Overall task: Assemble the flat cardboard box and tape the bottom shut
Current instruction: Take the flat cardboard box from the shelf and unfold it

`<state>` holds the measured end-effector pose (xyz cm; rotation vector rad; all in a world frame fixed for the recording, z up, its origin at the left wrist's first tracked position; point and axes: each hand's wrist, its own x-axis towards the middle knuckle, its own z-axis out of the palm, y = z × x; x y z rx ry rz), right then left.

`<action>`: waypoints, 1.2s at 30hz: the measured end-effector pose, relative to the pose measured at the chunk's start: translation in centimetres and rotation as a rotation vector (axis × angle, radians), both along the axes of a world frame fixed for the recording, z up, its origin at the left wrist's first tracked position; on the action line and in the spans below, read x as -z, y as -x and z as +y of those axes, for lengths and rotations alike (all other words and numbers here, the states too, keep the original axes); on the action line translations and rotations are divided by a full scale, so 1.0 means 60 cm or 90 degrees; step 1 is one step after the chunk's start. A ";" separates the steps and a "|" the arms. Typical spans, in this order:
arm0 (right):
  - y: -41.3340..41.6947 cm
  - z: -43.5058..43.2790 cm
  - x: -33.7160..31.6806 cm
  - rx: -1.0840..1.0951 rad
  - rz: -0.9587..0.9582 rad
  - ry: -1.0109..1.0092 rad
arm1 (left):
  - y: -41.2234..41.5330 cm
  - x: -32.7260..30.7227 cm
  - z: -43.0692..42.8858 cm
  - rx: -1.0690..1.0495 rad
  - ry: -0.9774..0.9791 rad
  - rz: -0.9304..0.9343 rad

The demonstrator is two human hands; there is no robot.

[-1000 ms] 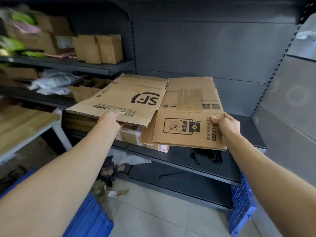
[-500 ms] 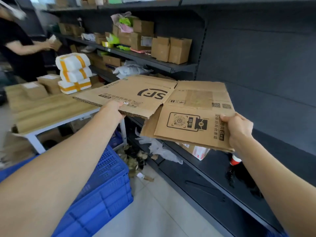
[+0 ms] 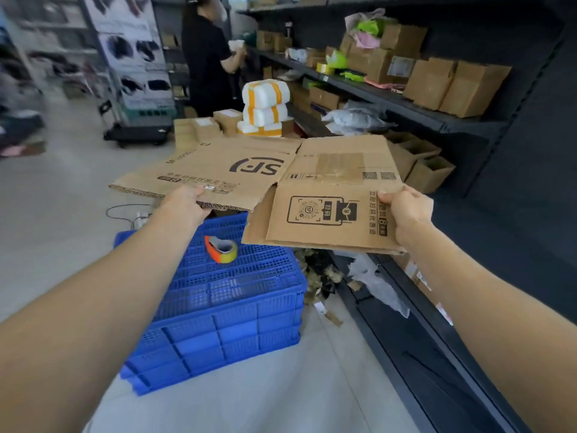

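I hold a flat brown cardboard box (image 3: pixel 312 182) with black printed logos out in front of me, level and in the air. My left hand (image 3: pixel 184 203) grips its near left edge, thumb on top. My right hand (image 3: pixel 406 209) grips the right edge of the near flap. Below the box, a tape roll (image 3: pixel 222 249) in an orange holder lies on top of an upturned blue plastic crate (image 3: pixel 224 301).
Dark metal shelving (image 3: pixel 421 114) with small cartons runs along the right. A wooden table (image 3: pixel 184 132) with parcels and white bundles (image 3: pixel 265 104) stands beyond the box. A person in black (image 3: pixel 209 57) stands at the shelves. Torn paper litter (image 3: pixel 321 273) lies by the crate.
The view has swung left away from the shelf with the flat box in both hands. The blue crate and tape roll have come into view beneath it. My grips are the same.
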<state>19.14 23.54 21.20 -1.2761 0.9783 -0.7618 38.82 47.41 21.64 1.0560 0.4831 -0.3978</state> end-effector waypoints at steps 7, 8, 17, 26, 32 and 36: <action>-0.198 0.083 0.037 -0.106 0.039 -0.008 | -0.097 0.012 0.145 -0.041 -0.073 -0.024; -0.224 0.097 0.043 -0.117 0.042 -0.009 | -0.117 0.016 0.163 -0.051 -0.081 -0.016; -0.415 0.163 0.107 -0.188 0.108 -0.017 | -0.260 0.078 0.278 -0.116 -0.066 0.035; -0.561 0.150 0.183 -0.252 0.180 -0.011 | -0.322 0.160 0.283 -0.200 -0.082 0.111; -0.634 0.162 0.220 -0.312 0.214 0.001 | -0.358 0.224 0.301 -0.271 -0.053 0.154; -0.668 0.191 0.248 -0.327 0.238 0.012 | -0.387 0.255 0.333 -0.295 -0.061 0.196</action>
